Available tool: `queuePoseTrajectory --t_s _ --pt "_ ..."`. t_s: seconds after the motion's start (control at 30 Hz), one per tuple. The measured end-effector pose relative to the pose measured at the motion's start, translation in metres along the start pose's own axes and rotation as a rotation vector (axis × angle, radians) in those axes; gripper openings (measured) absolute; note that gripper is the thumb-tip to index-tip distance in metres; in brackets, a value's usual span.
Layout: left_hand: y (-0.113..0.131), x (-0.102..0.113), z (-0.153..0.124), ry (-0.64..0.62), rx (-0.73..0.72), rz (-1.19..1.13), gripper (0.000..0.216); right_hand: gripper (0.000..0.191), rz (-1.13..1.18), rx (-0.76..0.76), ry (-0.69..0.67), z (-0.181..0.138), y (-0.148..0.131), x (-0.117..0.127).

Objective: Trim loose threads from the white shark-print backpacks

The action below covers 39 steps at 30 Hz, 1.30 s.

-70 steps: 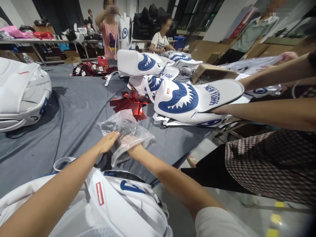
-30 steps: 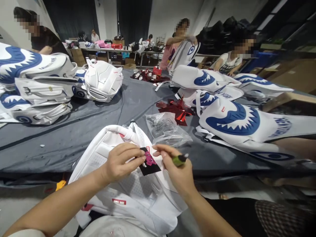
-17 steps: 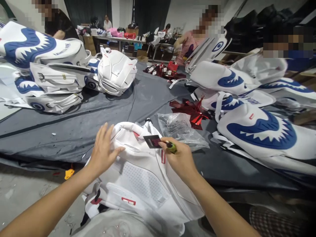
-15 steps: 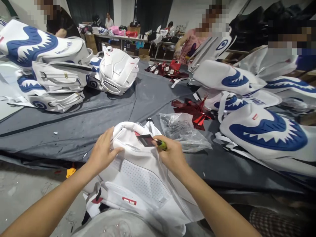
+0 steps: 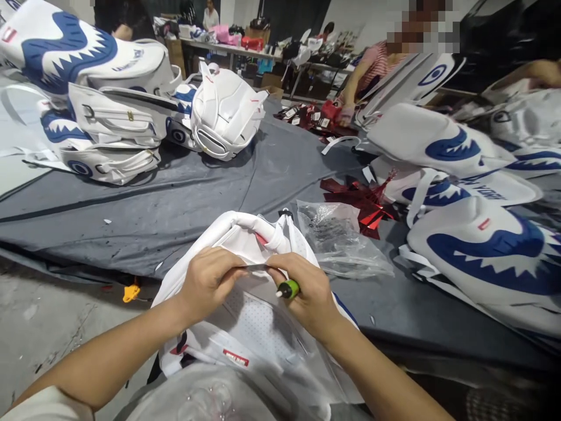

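Observation:
A white backpack (image 5: 258, 313) leans upright against the table edge in front of me, its top open and a small red label on its lower part. Over the opening, my left hand (image 5: 209, 279) pinches one end of a thin dark card (image 5: 256, 268), now seen nearly edge-on. The other end is pinched by my right hand (image 5: 310, 287), which also keeps a green marker pen (image 5: 289, 289) tucked in its fingers, with its pale tip pointing left.
A clear plastic bag (image 5: 337, 240) and red foil scraps (image 5: 366, 204) lie right of the backpack on the dark tablecloth (image 5: 131, 213). Shark-mouth backpacks are piled at right (image 5: 486, 251) and left (image 5: 118, 117). A person in a striped top (image 5: 374, 64) reaches in at the far side.
My left hand has moved from the backpack's top edge to the card. The card has turned from face-up to nearly edge-on, and the marker now points left.

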<state>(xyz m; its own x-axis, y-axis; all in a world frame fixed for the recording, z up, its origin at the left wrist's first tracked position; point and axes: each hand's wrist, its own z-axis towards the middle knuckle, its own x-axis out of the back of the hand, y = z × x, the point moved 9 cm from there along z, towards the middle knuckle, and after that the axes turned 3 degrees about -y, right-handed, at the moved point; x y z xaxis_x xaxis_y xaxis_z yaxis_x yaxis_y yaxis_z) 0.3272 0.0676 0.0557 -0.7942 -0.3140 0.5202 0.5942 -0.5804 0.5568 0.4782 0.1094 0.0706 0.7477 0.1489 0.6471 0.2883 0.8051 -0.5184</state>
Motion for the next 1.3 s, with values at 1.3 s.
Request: queuePoseTrajectory --t_s 1.3 --pt "-0.014 -0.045 -0.030 0.033 0.534 -0.664 0.014 0.014 0.355 -0.377 -0.016 -0.044 0.008 -0.013"
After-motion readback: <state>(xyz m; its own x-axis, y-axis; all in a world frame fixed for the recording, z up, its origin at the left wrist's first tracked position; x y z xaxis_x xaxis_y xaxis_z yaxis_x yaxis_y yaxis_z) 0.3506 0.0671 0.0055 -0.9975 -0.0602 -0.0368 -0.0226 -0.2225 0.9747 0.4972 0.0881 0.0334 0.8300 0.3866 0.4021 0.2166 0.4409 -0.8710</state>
